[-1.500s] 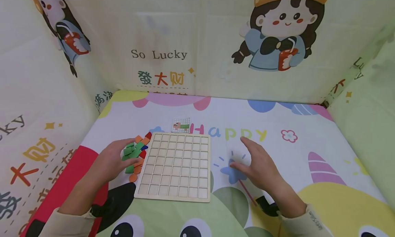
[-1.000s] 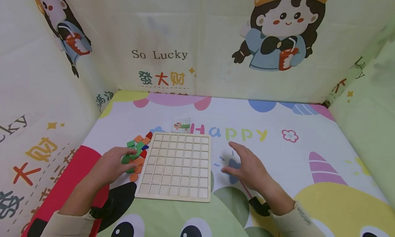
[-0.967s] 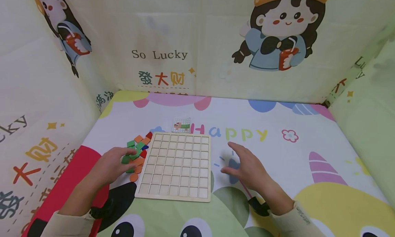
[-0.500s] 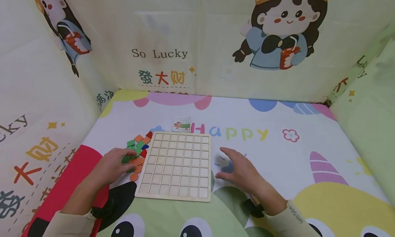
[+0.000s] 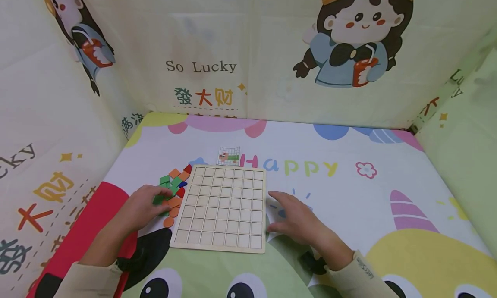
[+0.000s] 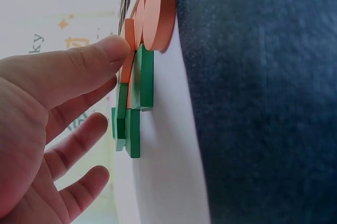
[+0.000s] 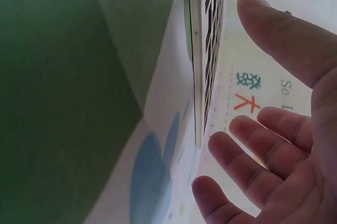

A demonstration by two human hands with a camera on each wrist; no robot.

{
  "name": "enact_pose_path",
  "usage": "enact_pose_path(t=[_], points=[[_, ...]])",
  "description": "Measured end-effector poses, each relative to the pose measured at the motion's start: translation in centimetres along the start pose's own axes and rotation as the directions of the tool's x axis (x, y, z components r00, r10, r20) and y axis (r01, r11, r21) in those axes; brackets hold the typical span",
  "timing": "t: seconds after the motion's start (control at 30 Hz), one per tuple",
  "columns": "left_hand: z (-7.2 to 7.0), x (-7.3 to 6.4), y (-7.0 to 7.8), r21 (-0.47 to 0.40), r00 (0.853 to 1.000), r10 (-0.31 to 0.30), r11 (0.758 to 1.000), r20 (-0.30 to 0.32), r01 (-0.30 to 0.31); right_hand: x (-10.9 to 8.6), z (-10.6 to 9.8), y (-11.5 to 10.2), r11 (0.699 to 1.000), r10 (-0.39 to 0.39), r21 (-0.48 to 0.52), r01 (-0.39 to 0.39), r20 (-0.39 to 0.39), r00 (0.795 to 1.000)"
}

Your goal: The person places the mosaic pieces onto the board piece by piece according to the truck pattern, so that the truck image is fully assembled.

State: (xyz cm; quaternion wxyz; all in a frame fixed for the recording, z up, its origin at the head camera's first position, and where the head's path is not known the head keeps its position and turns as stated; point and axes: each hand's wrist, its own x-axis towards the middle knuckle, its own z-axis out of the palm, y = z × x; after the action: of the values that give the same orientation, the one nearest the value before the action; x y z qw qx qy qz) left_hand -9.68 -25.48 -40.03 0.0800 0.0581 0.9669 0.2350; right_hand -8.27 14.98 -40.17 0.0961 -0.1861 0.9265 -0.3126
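A square wooden grid board [image 5: 219, 208] lies flat in the middle of the table. At its left edge sits a loose heap of flat wooden pieces: green tiles [image 5: 175, 182], orange tiles [image 5: 174, 203], an orange disc [image 5: 168, 222], red pieces [image 5: 180, 192] and a blue one [image 5: 182, 184]. My left hand [image 5: 141, 207] hovers over the heap's left side, thumb and fingers apart; whether the thumb touches a tile I cannot tell. Just off the board's right edge, my right hand [image 5: 297, 220] is spread, holding nothing; the right wrist view shows its fingers [image 7: 231, 150] apart from the board.
A small picture card [image 5: 228, 156] with a coloured pattern on a grid lies behind the board. The printed tablecloth [image 5: 310, 151] covers the table. Fabric walls [image 5: 268, 52] stand at the back and both sides.
My right hand has moved left and a little toward me, to the board's right edge. The left hand has shifted slightly, its fingers drawn a bit closer to the pieces. The pieces lie as before.
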Motion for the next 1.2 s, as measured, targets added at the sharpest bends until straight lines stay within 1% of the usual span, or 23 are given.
enact_pose_path(t=[0.23,0.37,0.63,0.83,0.93,1.2], points=[[0.1,-0.1,0.3,-0.032,1.000,-0.015,0.999,0.005,0.015,0.1,0.5,-0.2,0.999,-0.036,-0.021,0.037,0.043,0.998],[0.1,-0.1,0.4,-0.038,1.000,-0.019,0.999,0.007,0.019,0.2,0.7,-0.1,0.997,-0.068,-0.044,0.071,0.068,0.995],[0.1,0.2,0.5,-0.040,0.999,0.010,0.999,0.035,-0.009,0.2,1.1,0.0,0.991,-0.115,-0.066,0.121,0.080,0.990],[0.2,0.1,0.7,-0.055,0.999,0.014,0.998,0.031,-0.012,0.2,1.2,-0.1,0.983,-0.160,-0.077,0.165,0.064,0.985],[0.3,0.1,0.7,-0.059,1.000,0.011,0.998,0.026,-0.010,0.2,1.2,-0.2,0.982,-0.164,-0.082,0.170,0.067,0.984],[0.3,0.1,0.6,-0.071,1.000,0.012,0.997,0.017,-0.011,0.3,1.1,-0.3,0.985,-0.137,-0.092,0.145,0.084,0.987]])
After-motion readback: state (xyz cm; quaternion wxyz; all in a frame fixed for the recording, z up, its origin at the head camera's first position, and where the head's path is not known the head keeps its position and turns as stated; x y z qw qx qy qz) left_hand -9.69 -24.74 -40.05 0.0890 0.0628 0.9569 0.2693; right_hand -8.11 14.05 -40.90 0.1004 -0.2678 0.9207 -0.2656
